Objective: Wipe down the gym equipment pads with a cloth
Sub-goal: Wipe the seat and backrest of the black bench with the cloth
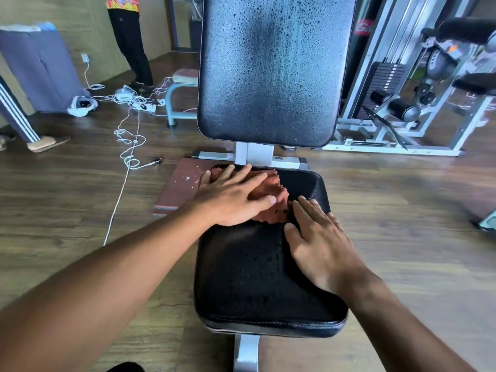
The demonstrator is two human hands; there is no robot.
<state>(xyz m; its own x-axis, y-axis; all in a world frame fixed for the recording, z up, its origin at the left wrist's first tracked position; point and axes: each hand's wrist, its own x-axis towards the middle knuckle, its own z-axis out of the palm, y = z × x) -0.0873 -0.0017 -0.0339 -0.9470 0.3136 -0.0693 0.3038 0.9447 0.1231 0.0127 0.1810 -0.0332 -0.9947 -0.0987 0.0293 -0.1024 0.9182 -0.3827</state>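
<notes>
A black seat pad (249, 285) of a gym bench lies below me, speckled with droplets. Its upright black back pad (273, 68) is covered in water beads. A reddish-brown cloth (271, 187) lies on the far left part of the seat pad. My left hand (233, 194) presses flat on the cloth with its fingers spread. My right hand (319, 242) rests flat on the seat pad just right of the cloth, fingertips touching the cloth's edge.
White cables and a power strip (134, 103) trail across the wooden floor at left. A small stool (182, 92) stands behind the bench. Two people's legs (134, 47) are at the far left. A white weight machine (408, 103) fills the right.
</notes>
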